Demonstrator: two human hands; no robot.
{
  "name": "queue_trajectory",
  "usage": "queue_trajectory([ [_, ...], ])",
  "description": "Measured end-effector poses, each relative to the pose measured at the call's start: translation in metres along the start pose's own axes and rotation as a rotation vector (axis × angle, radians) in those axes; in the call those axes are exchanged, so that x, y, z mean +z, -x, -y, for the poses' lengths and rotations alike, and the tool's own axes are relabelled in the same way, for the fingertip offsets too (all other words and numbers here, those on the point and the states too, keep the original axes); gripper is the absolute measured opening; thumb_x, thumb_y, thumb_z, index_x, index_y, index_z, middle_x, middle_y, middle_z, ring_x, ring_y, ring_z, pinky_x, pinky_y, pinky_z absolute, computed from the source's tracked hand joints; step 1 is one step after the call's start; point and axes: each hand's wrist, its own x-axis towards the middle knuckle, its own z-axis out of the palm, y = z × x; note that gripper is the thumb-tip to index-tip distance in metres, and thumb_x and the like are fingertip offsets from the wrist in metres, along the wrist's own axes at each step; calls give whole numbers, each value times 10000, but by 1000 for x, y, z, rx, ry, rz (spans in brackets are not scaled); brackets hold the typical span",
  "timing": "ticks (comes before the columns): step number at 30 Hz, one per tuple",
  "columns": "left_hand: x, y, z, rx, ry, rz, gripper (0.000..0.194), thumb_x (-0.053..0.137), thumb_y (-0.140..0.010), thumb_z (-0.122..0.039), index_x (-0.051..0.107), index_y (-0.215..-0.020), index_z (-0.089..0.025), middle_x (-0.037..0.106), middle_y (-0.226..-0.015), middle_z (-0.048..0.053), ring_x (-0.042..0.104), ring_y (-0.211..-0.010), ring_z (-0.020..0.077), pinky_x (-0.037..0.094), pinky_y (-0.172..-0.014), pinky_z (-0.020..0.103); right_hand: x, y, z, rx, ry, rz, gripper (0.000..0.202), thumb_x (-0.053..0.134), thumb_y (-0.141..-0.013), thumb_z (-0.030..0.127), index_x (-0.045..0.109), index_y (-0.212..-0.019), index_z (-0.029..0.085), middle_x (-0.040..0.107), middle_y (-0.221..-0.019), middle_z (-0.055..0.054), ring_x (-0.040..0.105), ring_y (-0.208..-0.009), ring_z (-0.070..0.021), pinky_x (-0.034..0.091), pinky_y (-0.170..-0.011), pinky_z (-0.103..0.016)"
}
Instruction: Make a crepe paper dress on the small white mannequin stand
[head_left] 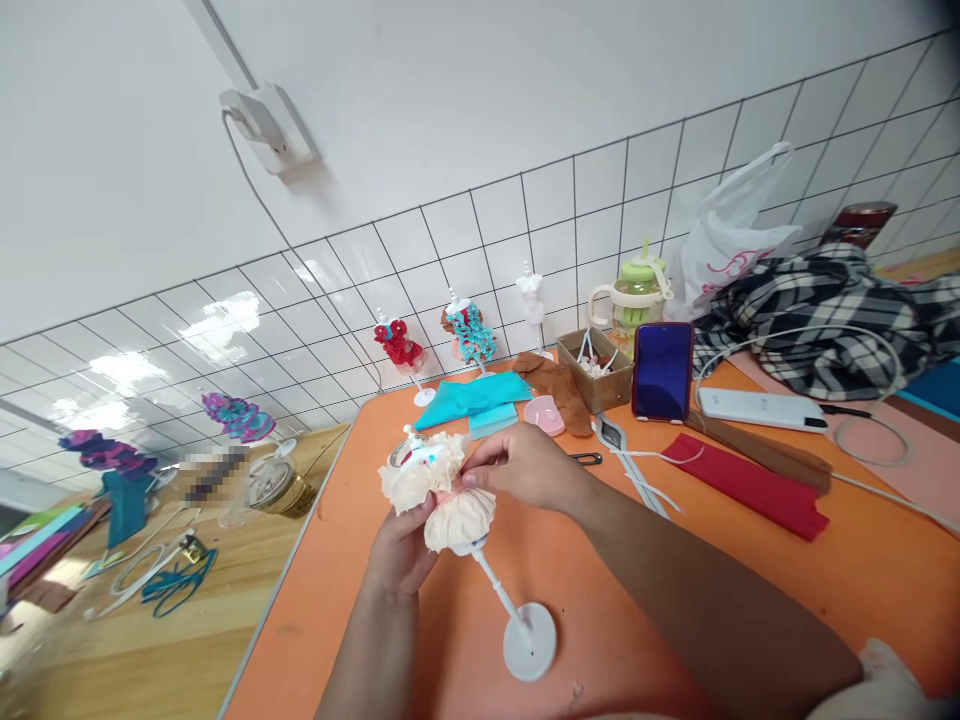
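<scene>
A small white doll dress form [501,590] is held tilted over the orange table, its round base toward me. It wears a ruffled cream paper dress [459,522] with a pinkish band at the waist. My left hand [407,545] grips the dress form from the left, thumb pressed on the cream ruffle. My right hand [525,465] pinches at the waist on the right side, fingertips together; whatever sits between them is too small to make out. Behind my hands lie a turquoise crepe paper piece [472,397] and a pink dish [544,415].
Dressed forms in red [400,345] and turquoise [474,335], plus a bare white form [530,297], stand along the tiled wall. Rightward are a cardboard box [600,380], a phone [662,372], scissors [611,433], red crepe paper [742,487] and a white power bank [763,409].
</scene>
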Motion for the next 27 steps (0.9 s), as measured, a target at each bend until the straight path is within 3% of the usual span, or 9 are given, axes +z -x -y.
queue_trajectory([
  [5,0,-2,0,-87,81,116,508,714,-700,-305,603,-1163,-128,704,-961,127,652,-946,321,521,-827,444,-2,2,6,-28,19,0,145,675,-710,274,758,-796,193,719,-758,-12,636,-734,-165,466,-649,-258],
  [8,-3,-2,2,-97,109,161,493,700,-711,-287,600,-1176,-154,714,-945,95,643,-976,320,512,-853,420,-2,4,9,-13,24,30,134,655,-719,228,754,-805,201,701,-728,5,611,-674,-137,447,-579,-228],
  [11,-9,-2,5,-93,138,181,498,673,-733,-264,575,-1214,-186,713,-982,69,628,-1022,301,497,-891,391,0,3,9,38,10,41,130,646,-719,214,745,-802,196,679,-690,9,574,-592,-115,411,-489,-203],
  [15,-15,-1,8,-122,156,190,557,664,-745,-279,521,-1278,-201,691,-1077,91,599,-1087,288,455,-956,426,2,1,5,37,4,26,104,667,-702,220,720,-785,185,650,-670,14,561,-588,-104,405,-490,-192],
  [20,-7,-3,-10,-134,26,180,562,678,-719,-178,540,-1264,-193,684,-1091,97,596,-1092,294,458,-952,415,0,-1,2,35,-31,8,133,685,-691,252,707,-803,183,634,-682,10,543,-608,-104,391,-496,-189],
  [23,2,-7,-25,-58,-76,120,501,715,-669,-139,619,-1159,-183,702,-1021,102,637,-1007,298,515,-854,377,3,-2,1,44,-130,-25,179,701,-682,301,707,-814,179,629,-707,-1,521,-620,-106,365,-479,-186],
  [27,5,-12,-35,-25,-114,129,454,778,-565,-128,686,-1007,-162,711,-954,82,648,-947,331,532,-757,366,8,-2,1,3,-172,-64,267,741,-640,375,707,-810,172,609,-715,-3,471,-599,-102,371,-481,-199],
])
